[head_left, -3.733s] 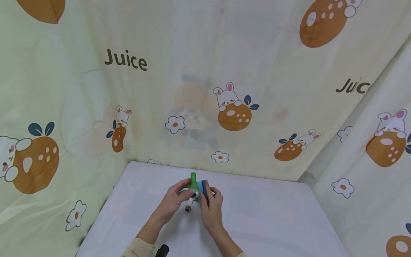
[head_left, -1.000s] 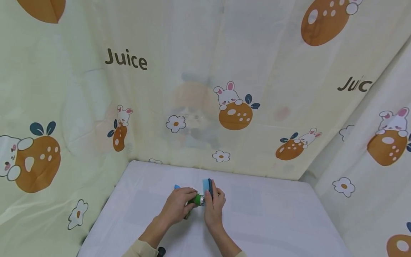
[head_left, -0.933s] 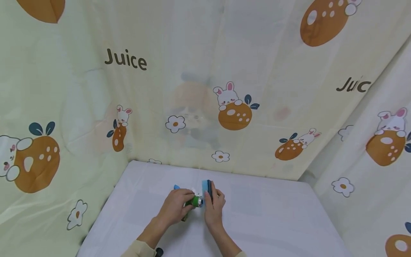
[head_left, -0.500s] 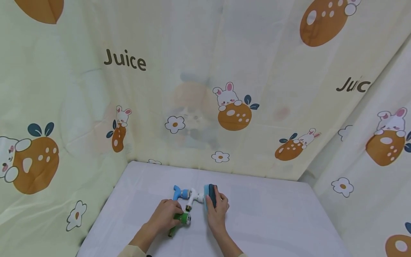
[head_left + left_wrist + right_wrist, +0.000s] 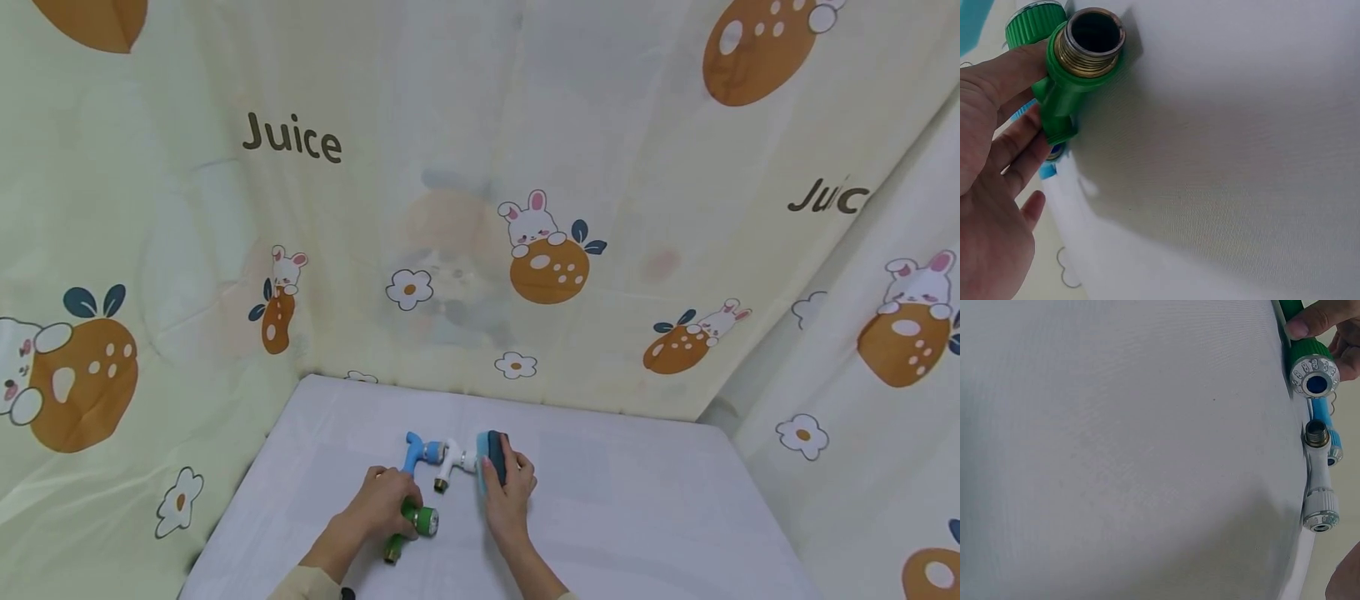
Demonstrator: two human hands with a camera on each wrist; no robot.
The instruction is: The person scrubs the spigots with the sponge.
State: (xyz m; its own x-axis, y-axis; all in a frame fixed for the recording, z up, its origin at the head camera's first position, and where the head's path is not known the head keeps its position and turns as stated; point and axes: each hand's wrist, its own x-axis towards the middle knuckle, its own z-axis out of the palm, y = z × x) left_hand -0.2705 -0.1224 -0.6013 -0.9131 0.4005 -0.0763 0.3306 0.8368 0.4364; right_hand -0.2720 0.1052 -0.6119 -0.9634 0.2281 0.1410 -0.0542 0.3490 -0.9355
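My left hand point(image 5: 377, 505) grips a green plastic tap point(image 5: 427, 521) low at the left of the table. In the left wrist view, thumb and fingers pinch the green tap point(image 5: 1063, 100), its brass threaded end towards the camera. My right hand point(image 5: 512, 500) holds a sponge point(image 5: 496, 457), light blue with a dark scouring side, upright. Left of the sponge lies a white tap point(image 5: 450, 463), close beside it; whether they touch I cannot tell. Beyond the left hand is a blue tap point(image 5: 413, 451), partly hidden by that hand. The right wrist view does not show the sponge.
The taps lie on a table with a white cover point(image 5: 637, 508). Behind and at both sides hang cream curtains point(image 5: 450, 100) printed with rabbits and oranges. A small black object point(image 5: 347, 593) shows by the left sleeve.
The green tap, earlier held up close to the sponge, has moved left and nearer with my left hand. This uncovers the white and blue taps. The sponge has shifted slightly right and nearer.
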